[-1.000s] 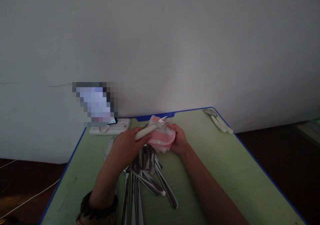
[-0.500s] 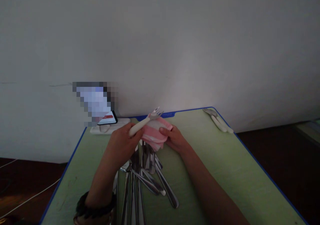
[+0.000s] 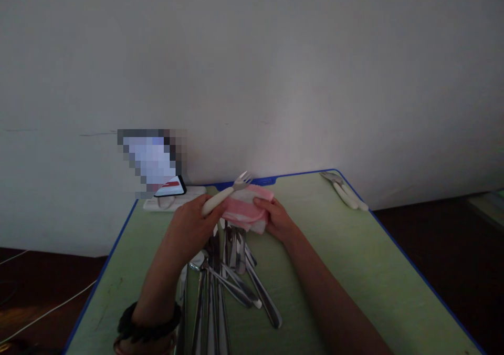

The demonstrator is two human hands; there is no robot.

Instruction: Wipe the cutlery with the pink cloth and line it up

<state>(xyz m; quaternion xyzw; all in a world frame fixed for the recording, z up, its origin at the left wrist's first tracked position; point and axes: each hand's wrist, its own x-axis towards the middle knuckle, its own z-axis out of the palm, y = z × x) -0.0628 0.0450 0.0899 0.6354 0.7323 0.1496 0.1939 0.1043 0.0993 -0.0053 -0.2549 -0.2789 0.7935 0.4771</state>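
Observation:
My left hand [image 3: 192,223] is closed round the white handle of a fork [image 3: 227,192], whose metal tines point up and to the right. A folded pink-and-white striped cloth [image 3: 247,208] is pinched in my right hand [image 3: 279,218], its thumb lying on top. The cloth sits just below and behind the fork's head; whether the two touch I cannot tell. Below my hands lies a loose pile of metal cutlery [image 3: 236,276], partly hidden by my left hand and the cloth.
Two white-handled pieces of cutlery [image 3: 346,192] lie at the table's far right corner. A partly blurred phone [image 3: 169,187] leans at the back left on a white object [image 3: 197,192]. The green table [image 3: 334,271] has a blue edge and meets a pale wall [image 3: 295,82].
The cloth has shifted slightly right and down from the fork's tines, showing more of the fork's head. Both hands keep their hold and have barely moved.

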